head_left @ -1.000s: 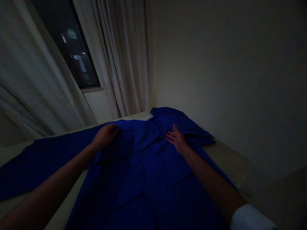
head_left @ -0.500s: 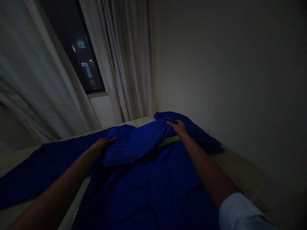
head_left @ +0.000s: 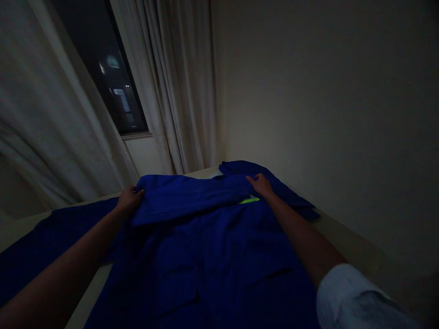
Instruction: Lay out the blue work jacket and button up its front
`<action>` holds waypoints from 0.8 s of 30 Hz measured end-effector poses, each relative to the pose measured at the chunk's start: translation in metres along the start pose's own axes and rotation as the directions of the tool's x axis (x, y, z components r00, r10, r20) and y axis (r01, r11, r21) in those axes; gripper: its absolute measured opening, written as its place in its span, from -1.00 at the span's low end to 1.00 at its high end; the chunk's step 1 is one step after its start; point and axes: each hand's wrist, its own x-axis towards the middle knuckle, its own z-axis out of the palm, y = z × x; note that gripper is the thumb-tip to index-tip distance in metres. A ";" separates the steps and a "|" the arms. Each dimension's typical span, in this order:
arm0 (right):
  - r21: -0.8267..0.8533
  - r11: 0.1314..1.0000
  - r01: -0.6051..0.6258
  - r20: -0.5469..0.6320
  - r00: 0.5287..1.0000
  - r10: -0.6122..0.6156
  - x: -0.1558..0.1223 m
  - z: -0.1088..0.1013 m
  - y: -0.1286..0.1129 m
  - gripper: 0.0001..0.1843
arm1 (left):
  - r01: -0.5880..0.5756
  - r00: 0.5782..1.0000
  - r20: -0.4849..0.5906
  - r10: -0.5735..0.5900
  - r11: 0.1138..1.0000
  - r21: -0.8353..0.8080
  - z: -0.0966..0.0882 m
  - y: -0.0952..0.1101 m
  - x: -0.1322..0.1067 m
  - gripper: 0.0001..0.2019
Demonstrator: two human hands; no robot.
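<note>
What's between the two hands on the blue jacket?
Head view: a folded-over band of the blue jacket runs from left hand to right hand, with a yellow-green strip showing beneath it near the right hand.

Pale creased sleeve (head_left: 356,297) on right arm (head_left: 302,242) above elbow. Left arm (head_left: 68,269) bare to frame edge. Left hand (head_left: 128,198), right hand (head_left: 262,185) bare.

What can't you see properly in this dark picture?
Head view:
- Left hand fingertips: tucked under the blue jacket's folded edge.
- Right hand: too dark to tell whether it grips or presses.
- Yellow-green strip: mostly covered by the fold.
- Jacket's near end: cut off by the bottom edge.
- Outside the window: only blurred lights.
</note>
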 end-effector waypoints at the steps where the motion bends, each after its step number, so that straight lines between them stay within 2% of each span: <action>1: -0.007 1.000 -0.018 -0.010 1.000 0.018 -0.002 -0.007 0.013 -0.40 | -0.011 1.000 0.009 0.010 0.994 0.107 -0.002 -0.001 -0.001 -0.65; 3: -0.066 0.994 -0.083 -0.054 0.995 0.080 -0.006 -0.028 0.047 -0.36 | -0.100 0.995 0.040 0.092 0.940 0.325 0.000 0.000 -0.012 -0.54; 4: -0.116 0.984 -0.134 -0.094 0.988 0.123 -0.008 -0.039 0.068 -0.32 | -0.185 0.983 0.066 0.174 0.889 0.418 0.005 0.002 -0.021 -0.47; 6: -0.247 0.929 -0.275 -0.215 0.951 0.224 -0.012 -0.061 0.111 -0.20 | -0.390 0.917 0.146 0.370 0.767 0.510 0.022 0.007 -0.043 -0.38; 8: -0.295 0.859 -0.419 -0.256 0.900 0.352 -0.015 -0.075 0.150 -0.08 | -0.536 0.841 0.243 0.483 0.684 0.495 0.047 0.008 -0.066 -0.35; 10: -0.282 0.819 -0.499 -0.152 0.867 0.475 -0.019 -0.081 0.177 -0.05 | -0.599 0.800 0.355 0.484 0.623 0.502 0.073 0.003 -0.086 -0.32; 12: -0.242 0.822 -0.516 -0.053 0.853 0.520 -0.024 -0.082 0.190 -0.17 | -0.585 0.811 0.405 0.423 0.621 0.522 0.095 -0.007 -0.098 -0.28; 13: -0.218 0.832 -0.509 -0.046 0.857 0.513 -0.026 -0.082 0.193 -0.27 | -0.573 0.818 0.411 0.403 0.628 0.526 0.102 -0.013 -0.101 -0.27; 16: -0.154 0.840 -0.521 -0.142 0.853 0.503 -0.032 -0.084 0.189 -0.54 | -0.563 0.821 0.404 0.402 0.684 0.464 0.106 -0.023 -0.099 -0.27; 18: -0.131 0.836 -0.533 -0.210 0.839 0.502 -0.029 -0.090 0.177 -0.56 | -0.538 0.829 0.378 0.412 0.771 0.340 0.099 -0.022 -0.095 -0.27; 20: -0.111 0.858 -0.502 -0.292 0.841 0.455 -0.024 -0.097 0.152 -0.49 | -0.470 0.856 0.302 0.420 0.875 0.116 0.089 -0.014 -0.091 -0.30; 22: -0.082 0.930 -0.359 -0.396 0.868 0.300 -0.021 -0.099 0.112 -0.42 | -0.311 0.914 0.206 0.351 0.929 -0.202 0.079 0.000 -0.090 -0.38; 23: -0.078 0.969 -0.234 -0.437 0.882 0.178 -0.024 -0.097 0.087 -0.41 | -0.195 0.943 0.182 0.277 0.908 -0.371 0.075 0.009 -0.089 -0.43; 24: -0.064 0.997 -0.040 -0.493 0.870 0.003 -0.030 -0.090 0.059 -0.41 | -0.079 0.964 0.183 0.196 0.859 -0.505 0.070 0.017 -0.090 -0.46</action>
